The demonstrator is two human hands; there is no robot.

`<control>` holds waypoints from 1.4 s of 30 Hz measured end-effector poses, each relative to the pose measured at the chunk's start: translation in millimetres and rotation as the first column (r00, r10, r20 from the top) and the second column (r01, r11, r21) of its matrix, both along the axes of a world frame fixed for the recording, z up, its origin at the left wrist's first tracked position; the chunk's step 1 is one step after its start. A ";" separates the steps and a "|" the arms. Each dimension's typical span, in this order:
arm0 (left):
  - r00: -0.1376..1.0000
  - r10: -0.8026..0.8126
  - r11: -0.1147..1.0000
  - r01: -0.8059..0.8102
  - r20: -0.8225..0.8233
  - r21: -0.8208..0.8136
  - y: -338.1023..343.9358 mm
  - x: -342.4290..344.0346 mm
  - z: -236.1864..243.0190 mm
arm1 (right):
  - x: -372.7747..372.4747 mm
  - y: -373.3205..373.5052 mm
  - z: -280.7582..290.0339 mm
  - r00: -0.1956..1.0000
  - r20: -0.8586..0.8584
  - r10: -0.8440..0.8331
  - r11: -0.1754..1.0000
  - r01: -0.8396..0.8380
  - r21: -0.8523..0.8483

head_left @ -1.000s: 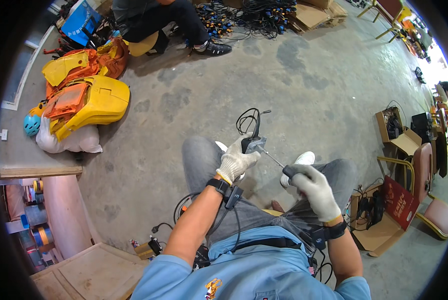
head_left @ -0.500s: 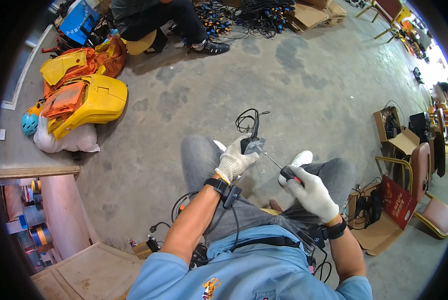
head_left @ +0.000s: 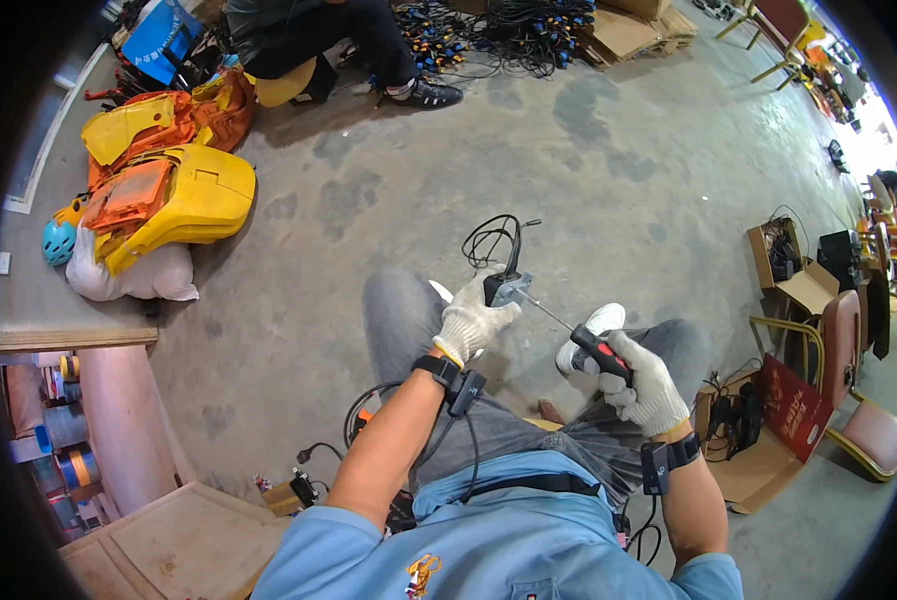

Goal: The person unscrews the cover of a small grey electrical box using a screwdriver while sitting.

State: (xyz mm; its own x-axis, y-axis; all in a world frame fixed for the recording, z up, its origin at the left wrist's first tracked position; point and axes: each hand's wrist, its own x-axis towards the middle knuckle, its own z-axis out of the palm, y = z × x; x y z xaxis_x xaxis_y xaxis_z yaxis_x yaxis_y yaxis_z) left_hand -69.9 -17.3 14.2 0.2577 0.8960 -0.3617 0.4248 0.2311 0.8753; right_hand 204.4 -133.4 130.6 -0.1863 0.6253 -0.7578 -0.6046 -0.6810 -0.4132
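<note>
My gloved left hand (head_left: 476, 318) is closed around a small black-and-grey boxy device (head_left: 507, 290) held over my knees. A thin black cable (head_left: 499, 240) rises from its far end and loops above the floor. My gloved right hand (head_left: 649, 385) grips the black-and-red handle of a screwdriver (head_left: 601, 354). Its metal shaft points up and left, and the tip meets the grey face of the device; the exact spot of contact is too small to make out.
Yellow and orange plastic shells (head_left: 184, 195) lie at the far left near a blue helmet (head_left: 59, 243). Ahead, a person's shoe (head_left: 426, 96) rests near heaped black cables (head_left: 529, 35). At right stand a cardboard box (head_left: 759, 470) and a chair (head_left: 841, 340).
My right hand has rolled on the screwdriver and shifted slightly down, so more of the red-and-black handle shows. The left hand and the device have hardly moved.
</note>
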 end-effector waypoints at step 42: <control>0.998 0.062 0.997 -0.063 0.029 0.034 -1.2 1.7 -13.0 | -19.7 -2.6 -0.9 0.634 0.763 0.126 0.948 -0.303 0.095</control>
